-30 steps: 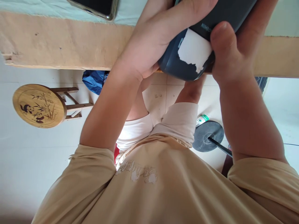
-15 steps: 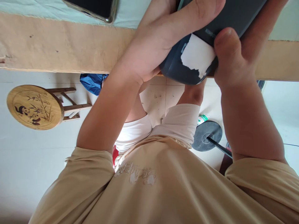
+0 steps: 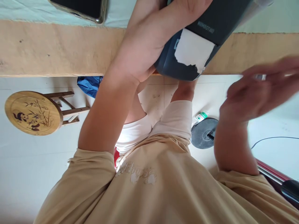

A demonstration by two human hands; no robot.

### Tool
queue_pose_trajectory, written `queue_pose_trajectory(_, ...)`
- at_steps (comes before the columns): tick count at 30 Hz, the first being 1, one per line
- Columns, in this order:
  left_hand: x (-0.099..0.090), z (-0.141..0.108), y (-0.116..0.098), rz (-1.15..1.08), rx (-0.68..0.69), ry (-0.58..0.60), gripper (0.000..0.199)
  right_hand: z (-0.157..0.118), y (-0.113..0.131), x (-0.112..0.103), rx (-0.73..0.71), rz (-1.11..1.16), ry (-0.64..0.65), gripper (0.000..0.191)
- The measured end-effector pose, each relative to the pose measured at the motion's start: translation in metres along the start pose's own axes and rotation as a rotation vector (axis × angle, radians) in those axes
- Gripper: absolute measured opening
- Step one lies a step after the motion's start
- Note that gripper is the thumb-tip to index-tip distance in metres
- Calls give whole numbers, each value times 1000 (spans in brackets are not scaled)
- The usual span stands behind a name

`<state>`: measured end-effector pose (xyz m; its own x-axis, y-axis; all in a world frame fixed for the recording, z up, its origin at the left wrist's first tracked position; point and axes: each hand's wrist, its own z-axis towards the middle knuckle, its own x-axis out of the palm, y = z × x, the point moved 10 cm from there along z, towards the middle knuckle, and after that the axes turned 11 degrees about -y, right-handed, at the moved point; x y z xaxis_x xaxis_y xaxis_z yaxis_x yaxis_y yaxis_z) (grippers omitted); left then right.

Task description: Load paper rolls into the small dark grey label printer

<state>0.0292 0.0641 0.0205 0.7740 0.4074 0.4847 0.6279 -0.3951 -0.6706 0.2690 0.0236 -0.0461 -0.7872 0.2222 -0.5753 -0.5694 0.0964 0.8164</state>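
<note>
A dark label printer [image 3: 210, 18] marked NIIMBOT is tilted over the table's front edge, its upper end cut off by the top of the picture. My left hand [image 3: 158, 34] is closed around its left side, the thumb lying across the front. A torn-edged white paper label [image 3: 192, 49] covers part of the printer's lower end. Off to the right, apart from the printer, my right hand [image 3: 259, 90] is in front of the table edge. Motion blurs its fingers, and a small pale spot shows between them; whether that is something held, I cannot tell.
A phone [image 3: 81, 7] lies on the pale green tablecloth [image 3: 25, 11] at upper left. The wooden table edge [image 3: 70, 49] runs across. Below are a round wooden stool [image 3: 34, 113], a blue bag [image 3: 88, 85], a black round base [image 3: 203, 133] and a bottle with a green label [image 3: 202, 116].
My right hand has let go of the label printer and moved right and down, away from it. My left hand still holds the printer, which has shifted slightly left in view.
</note>
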Motion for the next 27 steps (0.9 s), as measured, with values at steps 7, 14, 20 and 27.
queue_pose_trajectory(7,3,5,1,-23,30,203,44,-64,-143,10,133,-431,-130,45)
queue_pose_trajectory(14,-20,20,12,7,-39,70,58,-80,-181,11,126,-583,-68,45)
queue_pose_trajectory(20,-26,24,4,183,84,9,67,-80,-182,13,41,-605,8,45)
queue_pose_trajectory(27,-16,23,1,218,154,99,83,-94,-185,35,-28,-631,112,45)
